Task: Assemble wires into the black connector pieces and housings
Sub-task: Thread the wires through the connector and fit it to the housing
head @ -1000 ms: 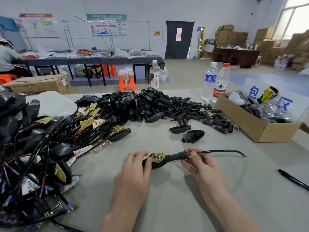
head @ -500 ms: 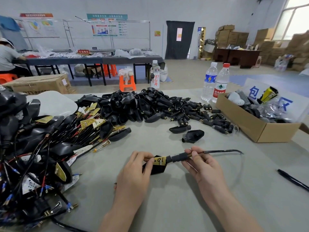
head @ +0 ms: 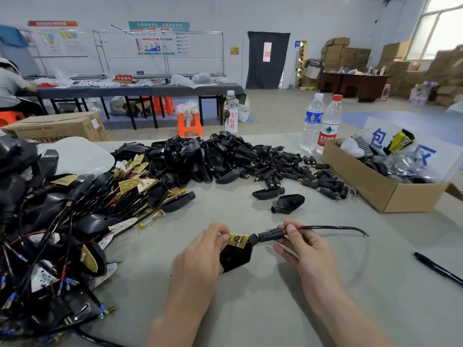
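Your left hand [head: 200, 256] grips a black housing [head: 236, 257] just above the desk [head: 250, 314], fingers curled round it, with the thumb on a yellow tag [head: 238, 240] at its top edge. Your right hand [head: 309, 251] sits at 3 o'clock from it and pinches a ribbed black connector piece [head: 271, 232] between thumb and forefinger. The piece's inner end meets the neck of the housing. A black wire [head: 333, 227] runs out of the connector's far end toward 3 o'clock and hangs free above the desk.

At 9 o'clock from your hands a tangle of wired housings [head: 50, 234] covers the desk's left side, with red and black leads and more yellow tags among them. At 4 o'clock a black pen [head: 438, 267] lies on the desk, well apart from your right hand.

Toward 12 o'clock, 2 loose housings [head: 288, 206] lie near each other on bare desk. Behind them a big pile of empty housings [head: 200, 159] spreads across the middle, and small connector pieces [head: 313, 181] trail off its 3 o'clock side. At 2 o'clock an open cardboard box [head: 375, 191] holds mixed parts. Just beyond its left corner stand 2 water bottles [head: 312, 121], touching or nearly so. A 3rd bottle [head: 231, 113] stands upright behind the pile at 12 o'clock.
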Available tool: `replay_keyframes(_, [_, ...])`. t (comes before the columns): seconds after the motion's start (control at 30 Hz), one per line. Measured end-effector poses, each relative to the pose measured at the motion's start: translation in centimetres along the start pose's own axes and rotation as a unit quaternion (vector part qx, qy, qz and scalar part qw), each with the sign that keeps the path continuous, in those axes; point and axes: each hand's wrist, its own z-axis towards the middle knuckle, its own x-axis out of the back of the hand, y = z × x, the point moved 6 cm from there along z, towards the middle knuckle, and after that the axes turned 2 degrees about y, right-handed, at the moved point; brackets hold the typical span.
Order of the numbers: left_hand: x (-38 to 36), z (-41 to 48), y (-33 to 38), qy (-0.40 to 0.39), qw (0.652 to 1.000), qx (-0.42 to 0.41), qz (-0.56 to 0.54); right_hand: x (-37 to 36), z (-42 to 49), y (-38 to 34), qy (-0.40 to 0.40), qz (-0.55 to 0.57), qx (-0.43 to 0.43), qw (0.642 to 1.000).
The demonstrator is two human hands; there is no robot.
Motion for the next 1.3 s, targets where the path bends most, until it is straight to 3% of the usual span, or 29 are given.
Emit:
replay_keyframes(0.43, [-0.3,0.3,-0.7,0.011,0.998,0.004,-0.059,0.6,0.2,-0.3,0.006,-0.028,0.014,0.999])
replay_keyframes(0.8, [-0.9,0.5,-2.0,-0.019,0.987,0.075,-0.140,0.7,0.3,-0.2,0.009,-0.011,0.009,1.000])
replay_keyframes(1.3, [-1.6,0.7,-2.1,-0.058,0.989,0.060,-0.120,0.8,0.5,0.1,0.009,-0.005,-0.007,1.000])
